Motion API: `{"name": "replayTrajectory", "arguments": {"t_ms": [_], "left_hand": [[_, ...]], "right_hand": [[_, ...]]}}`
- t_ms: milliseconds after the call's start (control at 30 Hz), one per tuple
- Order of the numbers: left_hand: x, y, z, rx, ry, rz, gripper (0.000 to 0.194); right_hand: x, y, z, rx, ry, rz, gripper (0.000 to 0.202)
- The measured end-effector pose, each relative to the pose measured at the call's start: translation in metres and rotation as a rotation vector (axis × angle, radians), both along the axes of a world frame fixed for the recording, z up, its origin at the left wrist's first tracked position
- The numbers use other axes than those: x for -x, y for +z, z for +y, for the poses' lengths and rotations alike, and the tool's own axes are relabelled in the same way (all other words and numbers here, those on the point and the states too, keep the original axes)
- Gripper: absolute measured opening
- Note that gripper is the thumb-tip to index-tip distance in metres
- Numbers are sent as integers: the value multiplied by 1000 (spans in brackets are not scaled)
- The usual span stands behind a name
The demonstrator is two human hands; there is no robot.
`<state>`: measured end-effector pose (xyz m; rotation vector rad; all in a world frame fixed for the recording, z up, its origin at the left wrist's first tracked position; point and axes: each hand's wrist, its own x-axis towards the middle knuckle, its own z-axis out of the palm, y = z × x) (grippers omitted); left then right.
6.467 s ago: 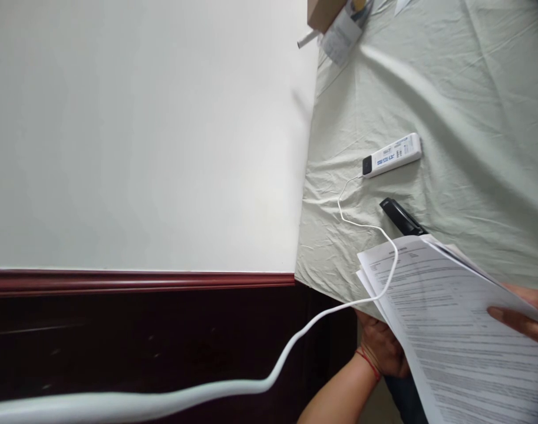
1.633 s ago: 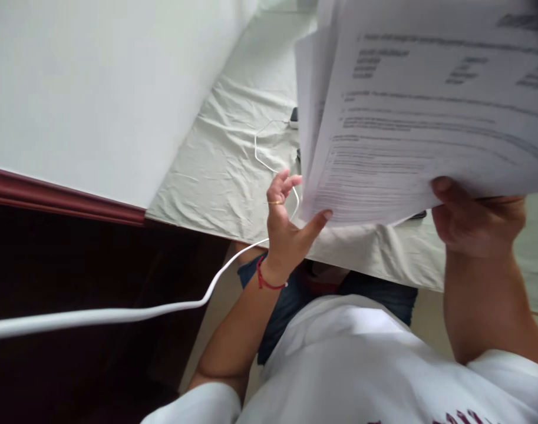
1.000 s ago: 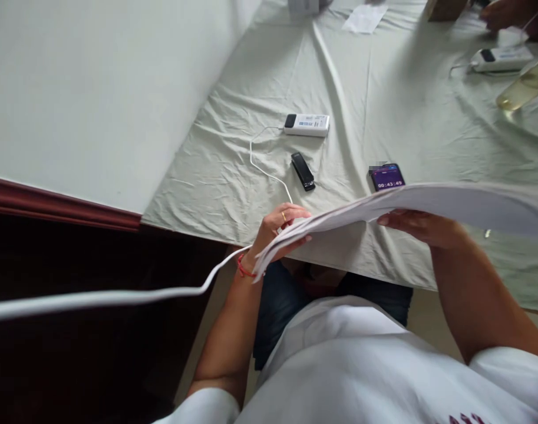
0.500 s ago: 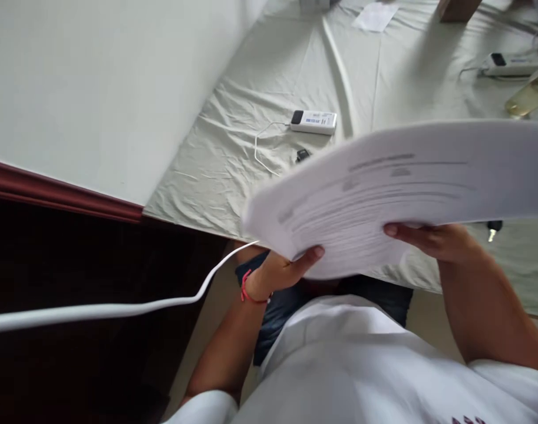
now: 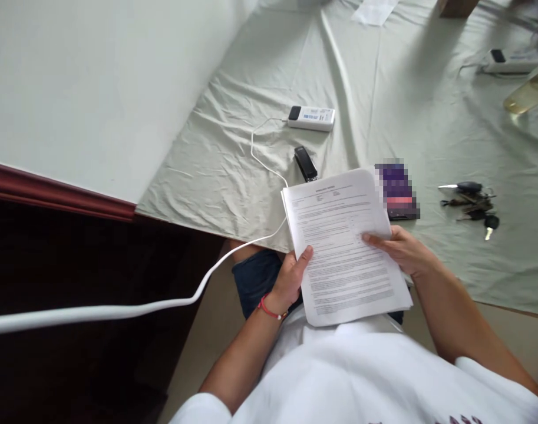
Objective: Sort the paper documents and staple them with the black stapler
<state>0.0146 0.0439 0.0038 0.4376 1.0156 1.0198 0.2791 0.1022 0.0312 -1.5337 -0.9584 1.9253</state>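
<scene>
A stack of printed sheets [image 5: 339, 253] is held up between my two hands, over the table's near edge and my lap. My left hand [image 5: 294, 275] grips its left side, thumb on the top page and fingers hidden behind. On the right side my right hand [image 5: 403, 250] does the same, thumb lying across the print. Just beyond the top edge of the paper lies a black stapler [image 5: 305, 164]. A phone [image 5: 396, 191], its screen pixelated, rests close to the upper right corner of the stack.
Keys [image 5: 472, 203] lie to the right. A white power bank-like box [image 5: 312, 118] with a white cable [image 5: 233, 253] sits farther back; a similar box [image 5: 511, 61] and a bottle [image 5: 528, 94] are at far right. A pale cloth [image 5: 215, 159] covers the table beside a wall [image 5: 87, 88].
The stack was bowed and blurred, spread sideways toward the right. Now it is nearly upright and flatter, closer to my body, and the stapler, phone and keys show.
</scene>
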Motion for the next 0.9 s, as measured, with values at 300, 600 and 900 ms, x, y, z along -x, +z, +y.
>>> {"name": "replayTrajectory", "arguments": {"t_ms": [300,600,900], "left_hand": [[2,14,42,-151,45,31,50],[8,3,53,-98,-100,11,50],[13,-6,53,-153,-170,58,53]], "right_hand": [[3,13,15,-344,-2,-173,50],[51,62,77,-1350,36,-819,28],[102,35,129,-1301,598,-700,35]]}}
